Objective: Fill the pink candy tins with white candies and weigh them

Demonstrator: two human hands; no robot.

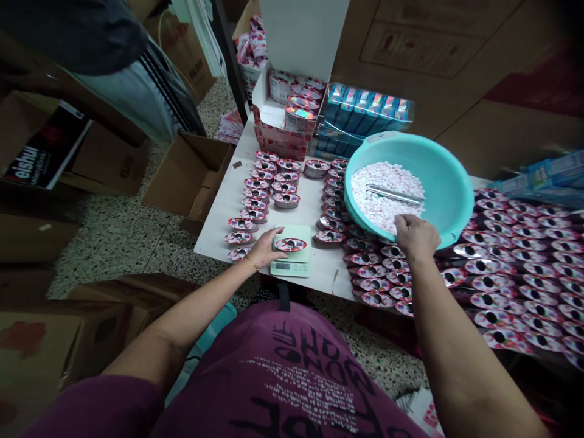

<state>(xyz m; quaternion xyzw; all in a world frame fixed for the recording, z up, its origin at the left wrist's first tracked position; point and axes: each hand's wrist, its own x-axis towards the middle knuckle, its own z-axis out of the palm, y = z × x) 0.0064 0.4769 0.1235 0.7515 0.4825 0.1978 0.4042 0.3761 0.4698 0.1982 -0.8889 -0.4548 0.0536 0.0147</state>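
Note:
A small oval tin [291,244] with a pink printed lid and a dark hole sits on a pale green scale [292,255] at the near table edge. My left hand [263,246] touches that tin's left side with curled fingers. My right hand [414,236] reaches over the near rim of a tilted teal basin [449,182], fingers bent down into small white and pink candies [381,191]. What the fingers hold is hidden. A metal scoop [395,194] lies on the candies.
Several oval tins stand in rows left [260,194] and right [515,267] of the scale. An open white box of tins [292,106] and blue packets [365,115] stand behind. Cardboard boxes [187,176] crowd the floor; another person [114,67] stands far left.

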